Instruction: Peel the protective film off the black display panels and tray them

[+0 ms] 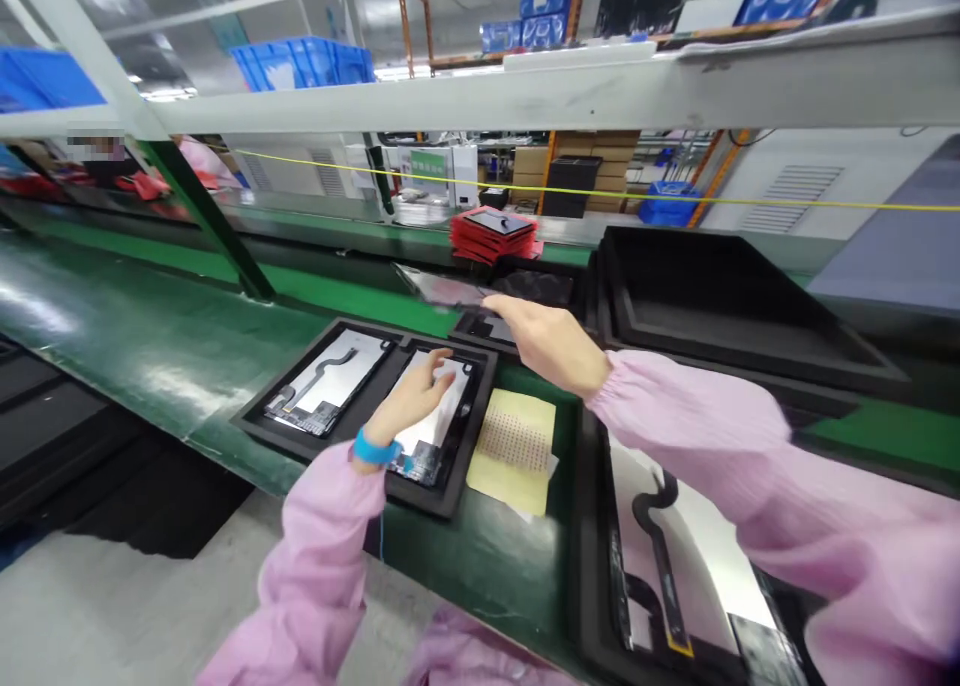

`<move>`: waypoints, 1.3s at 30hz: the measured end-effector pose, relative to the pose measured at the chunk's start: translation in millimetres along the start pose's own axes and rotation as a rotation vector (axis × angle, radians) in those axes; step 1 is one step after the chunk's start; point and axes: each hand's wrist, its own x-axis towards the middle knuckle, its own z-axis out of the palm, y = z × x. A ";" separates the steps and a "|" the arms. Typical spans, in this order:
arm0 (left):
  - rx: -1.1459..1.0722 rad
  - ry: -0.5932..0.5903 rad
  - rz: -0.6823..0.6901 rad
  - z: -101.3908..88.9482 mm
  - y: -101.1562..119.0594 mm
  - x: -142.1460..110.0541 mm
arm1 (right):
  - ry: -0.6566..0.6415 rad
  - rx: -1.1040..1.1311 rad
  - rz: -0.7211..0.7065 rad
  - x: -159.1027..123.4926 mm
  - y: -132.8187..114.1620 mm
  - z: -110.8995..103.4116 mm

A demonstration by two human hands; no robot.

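Stretching a pink sleeve point(697, 411) from lower right, pinching a thin panel point(442, 288) in the right hand point(553, 344) (apparently mid-transfer), spreading the left hand point(411, 398) loosely; needing level handling.

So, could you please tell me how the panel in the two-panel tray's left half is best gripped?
Probably take the panel by its two long edges, from straight above: it lies flat in the black tray, whose raised rim would likely hinder a sideways grip, and the dark ribbon cable crosses its upward face, so the middle is best avoided.
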 end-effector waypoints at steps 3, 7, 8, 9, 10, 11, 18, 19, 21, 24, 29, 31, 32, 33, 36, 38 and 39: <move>0.149 0.042 -0.074 13.6 -3.4 79.6 | -0.096 -0.141 0.024 43.6 40.0 52.4; 0.295 0.132 -0.174 40.2 -23.0 156.4 | -0.148 -0.314 0.189 79.6 113.8 114.8; 0.319 0.129 -0.186 44.5 -30.9 167.2 | -0.157 -0.347 0.212 84.6 131.0 127.0; 0.340 0.118 -0.190 47.5 -39.6 175.2 | -0.162 -0.374 0.225 88.6 146.9 138.4; 0.357 0.104 -0.185 49.3 -48.6 181.1 | -0.165 -0.397 0.232 91.9 161.0 149.2; 0.371 0.090 -0.175 50.2 -57.4 185.4 | -0.166 -0.413 0.234 94.9 173.6 159.7; 0.415 -0.025 -0.094 44.5 -95.3 196.4 | -0.209 -0.392 0.308 105.0 226.2 225.1; 0.414 -0.043 -0.092 43.6 -97.5 197.3 | -0.229 -0.374 0.321 104.2 230.5 231.5; 0.409 -0.070 -0.084 42.3 -101.1 199.1 | -0.269 -0.337 0.342 101.9 237.9 240.0; 0.394 -0.085 -0.063 41.7 -104.7 199.8 | -0.317 -0.303 0.379 100.0 245.5 242.5; 0.368 -0.086 -0.012 40.8 -107.1 188.9 | -0.378 -0.284 0.505 108.0 244.0 237.7; 0.363 -0.079 0.001 40.3 -108.0 182.3 | -0.391 -0.266 0.539 114.5 239.8 238.1; 0.362 -0.073 0.004 40.2 -108.5 179.4 | -0.395 -0.252 0.547 117.7 237.8 238.6; 0.362 -0.067 0.007 40.2 -109.2 177.0 | -0.399 -0.237 0.550 120.3 236.1 239.2; 0.360 -0.053 0.011 40.7 -111.7 173.5 | -0.403 -0.192 0.564 122.7 234.0 239.9; 0.357 -0.048 0.014 41.0 -113.4 173.3 | -0.387 -0.173 0.593 120.0 234.7 239.4; 0.356 -0.045 0.016 41.2 -114.3 173.4 | -0.371 -0.167 0.607 118.2 235.4 239.1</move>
